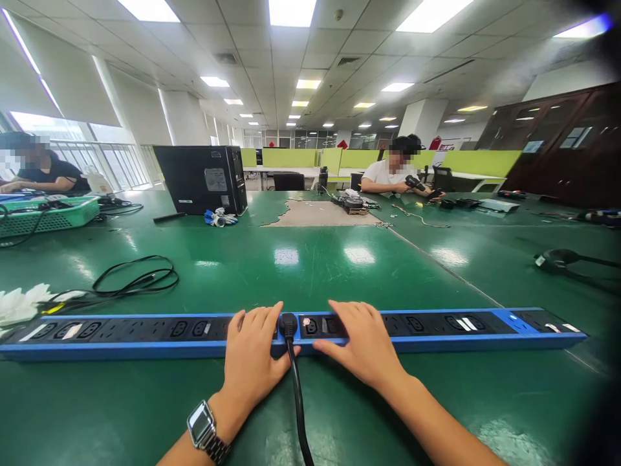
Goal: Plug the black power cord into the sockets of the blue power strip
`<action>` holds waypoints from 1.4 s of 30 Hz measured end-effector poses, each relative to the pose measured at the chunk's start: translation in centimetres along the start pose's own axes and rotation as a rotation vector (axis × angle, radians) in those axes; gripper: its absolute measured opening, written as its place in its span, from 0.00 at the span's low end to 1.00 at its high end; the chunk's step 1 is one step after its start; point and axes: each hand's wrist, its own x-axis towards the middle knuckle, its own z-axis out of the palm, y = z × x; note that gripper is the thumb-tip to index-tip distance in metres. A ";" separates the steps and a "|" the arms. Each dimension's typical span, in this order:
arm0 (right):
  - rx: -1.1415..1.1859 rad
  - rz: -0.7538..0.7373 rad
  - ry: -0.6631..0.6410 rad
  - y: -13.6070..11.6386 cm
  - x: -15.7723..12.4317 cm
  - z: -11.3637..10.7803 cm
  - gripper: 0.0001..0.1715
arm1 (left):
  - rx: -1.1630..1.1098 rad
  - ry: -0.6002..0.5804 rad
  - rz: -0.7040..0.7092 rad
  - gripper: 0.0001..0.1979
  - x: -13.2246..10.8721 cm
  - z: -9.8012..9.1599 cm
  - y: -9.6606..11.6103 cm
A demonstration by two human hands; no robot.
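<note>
Two bare hands are seen in the head view, set across a long blue power strip [313, 325] that lies flat on the green tabletop [272, 285], directly under the fingers and well past them on both sides. By its look, the power strip is judged to be rigid and fairly heavy for its length, with smooth edges on which fingertips could slip. It is best held by both long edges, one hand on each side of the middle, so that its ends are balanced. A black plug [288, 323] is seated in it, between the left index finger and the right hand; its moulded body looks hard and easily pinched, while its thick cord [297, 395], crossing the left thumb, is probably springy.

By the left hand [252, 359], the strip is spanned just beside the plug: the fingers are laid toward the far edge and the thumb is placed apart from them at the near edge. By the right hand [366, 346], the same span is made, the thumb pointed inward and parted from the fingers. Whether either hand is firmly clamped cannot be told. Both forearms are angled inward, and a watch [201, 424] is worn on the left wrist.
</note>
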 end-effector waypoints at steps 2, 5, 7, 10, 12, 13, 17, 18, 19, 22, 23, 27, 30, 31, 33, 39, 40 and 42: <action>-0.036 0.006 -0.036 0.7 -0.8 -0.3 0.32 | -0.035 0.001 0.025 0.28 0.0 -0.1 0.0; -0.047 0.009 -0.087 0.8 -1.2 -0.5 0.32 | -0.083 0.000 0.047 0.24 0.1 -0.2 0.1; -0.041 0.021 -0.113 0.6 -1.1 -0.7 0.33 | -0.103 -0.001 0.041 0.22 0.1 -0.2 0.1; -0.032 0.017 -0.150 0.4 -1.0 -1.0 0.33 | -0.116 -0.001 0.033 0.21 0.0 0.0 0.0; -0.031 0.018 -0.161 0.4 -1.0 -1.1 0.34 | -0.120 0.005 0.033 0.22 0.0 0.0 -0.1; -0.030 0.021 -0.163 0.4 -1.0 -1.1 0.34 | -0.121 0.008 0.034 0.22 0.0 0.1 -0.1; -0.020 0.025 -0.159 0.5 -1.1 -1.1 0.33 | -0.120 0.013 0.037 0.23 0.0 0.1 -0.2; -0.019 0.023 -0.156 0.5 -1.1 -1.1 0.33 | -0.120 0.011 0.037 0.23 0.0 0.1 -0.2; -0.019 0.021 -0.151 0.5 -1.1 -1.0 0.33 | -0.121 0.010 0.035 0.23 0.0 0.1 -0.2; -0.022 0.016 -0.138 0.6 -1.1 -1.0 0.32 | -0.121 0.007 0.033 0.23 -0.1 0.1 -0.2; -0.023 0.016 -0.138 0.6 -1.1 -1.0 0.32 | -0.120 0.007 0.031 0.23 -0.1 0.1 -0.2; -0.025 0.017 -0.144 0.6 -1.1 -1.0 0.32 | -0.120 0.000 0.029 0.23 -0.1 0.1 -0.3; -0.023 0.014 -0.146 0.5 -1.1 -1.1 0.32 | -0.125 -0.008 0.029 0.23 -0.1 0.0 -0.2; -0.022 0.014 -0.149 0.5 -1.1 -1.1 0.32 | -0.127 -0.011 0.028 0.22 -0.1 0.0 -0.2; -0.020 0.015 -0.153 0.5 -1.1 -1.1 0.32 | -0.132 -0.012 0.029 0.22 0.0 0.0 -0.2; -0.016 0.015 -0.135 0.5 -1.1 -1.2 0.31 | -0.135 0.003 0.033 0.24 0.1 -0.1 -0.1; -0.018 0.014 -0.133 0.5 -1.1 -1.2 0.31 | -0.135 0.003 0.032 0.24 0.1 -0.1 -0.1; -0.023 0.013 -0.128 0.5 -1.2 -1.1 0.31 | -0.134 0.003 0.030 0.23 0.1 -0.1 -0.1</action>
